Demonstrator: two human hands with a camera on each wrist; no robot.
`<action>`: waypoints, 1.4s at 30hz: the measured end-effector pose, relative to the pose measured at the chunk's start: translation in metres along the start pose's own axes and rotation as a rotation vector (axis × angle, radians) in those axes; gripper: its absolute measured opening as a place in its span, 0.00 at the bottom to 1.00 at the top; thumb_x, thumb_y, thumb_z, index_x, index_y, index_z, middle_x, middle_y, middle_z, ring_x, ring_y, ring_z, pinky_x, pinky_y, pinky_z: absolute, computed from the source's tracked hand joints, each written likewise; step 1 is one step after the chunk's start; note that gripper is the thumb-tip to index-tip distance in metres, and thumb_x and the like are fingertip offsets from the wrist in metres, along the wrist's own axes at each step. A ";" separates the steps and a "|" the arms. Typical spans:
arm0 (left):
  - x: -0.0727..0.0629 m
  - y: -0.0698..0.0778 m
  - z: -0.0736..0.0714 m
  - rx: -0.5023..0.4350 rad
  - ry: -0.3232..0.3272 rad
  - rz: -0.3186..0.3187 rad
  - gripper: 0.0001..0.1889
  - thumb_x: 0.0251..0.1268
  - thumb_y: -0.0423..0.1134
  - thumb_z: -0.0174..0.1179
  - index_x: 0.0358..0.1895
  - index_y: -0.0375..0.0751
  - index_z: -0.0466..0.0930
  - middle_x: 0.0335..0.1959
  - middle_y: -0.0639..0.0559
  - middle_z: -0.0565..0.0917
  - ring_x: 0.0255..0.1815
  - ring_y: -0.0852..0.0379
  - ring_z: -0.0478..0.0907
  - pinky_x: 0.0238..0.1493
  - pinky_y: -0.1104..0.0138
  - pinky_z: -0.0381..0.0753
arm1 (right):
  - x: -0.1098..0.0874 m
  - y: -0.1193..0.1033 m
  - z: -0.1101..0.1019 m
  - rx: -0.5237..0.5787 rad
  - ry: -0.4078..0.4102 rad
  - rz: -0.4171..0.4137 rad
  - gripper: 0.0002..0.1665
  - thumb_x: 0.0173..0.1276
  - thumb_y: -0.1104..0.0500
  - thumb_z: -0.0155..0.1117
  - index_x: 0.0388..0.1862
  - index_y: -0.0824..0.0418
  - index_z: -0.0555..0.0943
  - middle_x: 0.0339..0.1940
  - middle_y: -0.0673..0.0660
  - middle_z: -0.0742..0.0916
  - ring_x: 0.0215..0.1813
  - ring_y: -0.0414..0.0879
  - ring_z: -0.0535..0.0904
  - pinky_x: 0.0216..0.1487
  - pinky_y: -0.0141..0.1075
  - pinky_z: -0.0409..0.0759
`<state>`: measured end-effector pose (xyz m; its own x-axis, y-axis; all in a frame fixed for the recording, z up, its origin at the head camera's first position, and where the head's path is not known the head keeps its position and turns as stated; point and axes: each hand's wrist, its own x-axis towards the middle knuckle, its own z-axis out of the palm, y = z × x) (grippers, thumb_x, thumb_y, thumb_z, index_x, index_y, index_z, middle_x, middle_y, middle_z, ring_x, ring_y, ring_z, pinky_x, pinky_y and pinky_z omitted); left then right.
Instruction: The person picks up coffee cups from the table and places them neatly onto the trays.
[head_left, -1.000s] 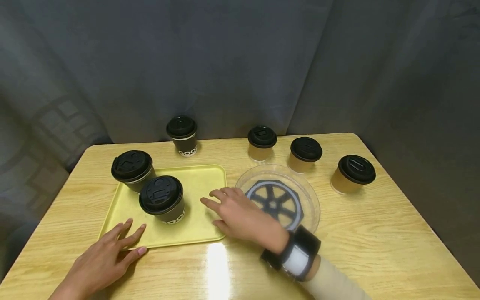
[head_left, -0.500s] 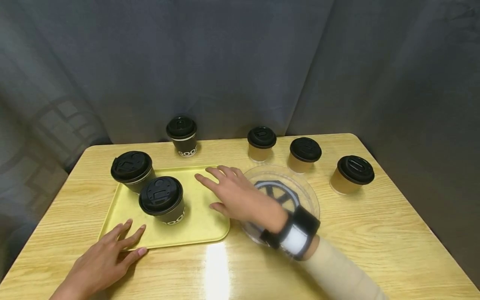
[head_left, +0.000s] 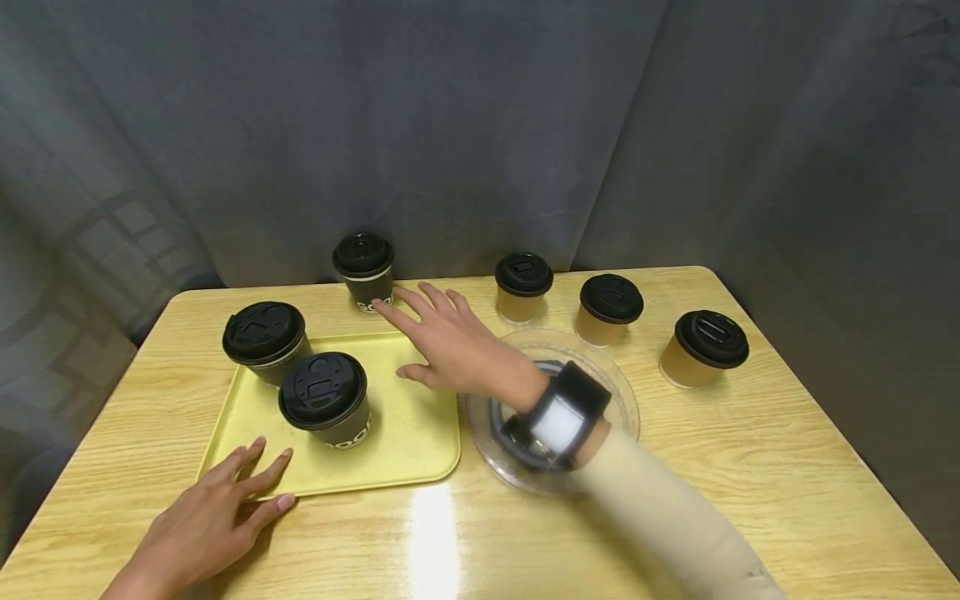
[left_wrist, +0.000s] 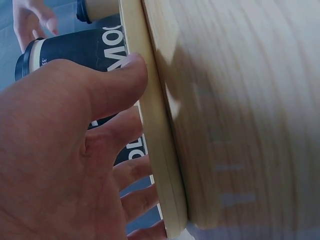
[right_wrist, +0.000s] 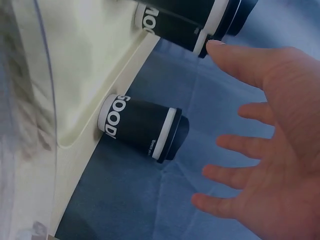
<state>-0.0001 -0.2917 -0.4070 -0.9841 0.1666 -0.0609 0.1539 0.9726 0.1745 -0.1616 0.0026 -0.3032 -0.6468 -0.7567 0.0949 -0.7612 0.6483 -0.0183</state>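
My left hand [head_left: 206, 521] rests its spread fingers at the near left edge of a yellow tray [head_left: 408, 433]; in the left wrist view the thumb lies on the tray's rim. Two black paper coffee cups with black lids stand on the tray, a front cup [head_left: 324, 400] and a rear cup [head_left: 266, 340]. Behind the tray, a third black coffee cup [head_left: 364, 271] stands on the table. My right hand [head_left: 457, 346] reaches over the tray's right part toward it, fingers spread and holding nothing. In the right wrist view that cup [right_wrist: 140, 125] sits beyond the extended fingers [right_wrist: 225, 172].
A clear round plastic dish [head_left: 630, 408], partly hidden by the right wrist, sits beside the tray. Three brown lidded cups stand behind and right of it: a left one [head_left: 522, 287], a middle one [head_left: 609, 310] and a right one [head_left: 703, 350]. A grey curtain [head_left: 480, 133] hangs behind the table.
My right hand has moved away from me and slightly left, from the tray's right edge toward the black cup behind it. The tray's right edge shifted slightly right earlier. The left hand stays put.
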 end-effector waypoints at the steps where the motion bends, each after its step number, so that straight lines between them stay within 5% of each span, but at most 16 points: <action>1: 0.000 0.000 0.000 -0.001 0.003 0.001 0.32 0.64 0.65 0.56 0.65 0.50 0.76 0.67 0.33 0.71 0.64 0.37 0.71 0.52 0.41 0.76 | 0.003 0.001 0.000 0.004 -0.003 0.005 0.52 0.65 0.37 0.64 0.80 0.45 0.49 0.78 0.56 0.61 0.78 0.59 0.56 0.73 0.57 0.61; 42: -0.005 0.006 -0.004 -0.004 0.044 -0.005 0.29 0.64 0.62 0.58 0.65 0.53 0.76 0.67 0.37 0.73 0.65 0.35 0.71 0.55 0.42 0.76 | 0.117 0.020 0.031 0.089 0.045 0.169 0.53 0.65 0.36 0.62 0.80 0.43 0.46 0.81 0.58 0.53 0.78 0.63 0.55 0.70 0.59 0.64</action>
<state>0.0051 -0.2874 -0.4018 -0.9878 0.1544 -0.0186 0.1487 0.9727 0.1780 -0.2536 -0.0753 -0.3230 -0.7643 -0.6321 0.1278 -0.6447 0.7540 -0.1257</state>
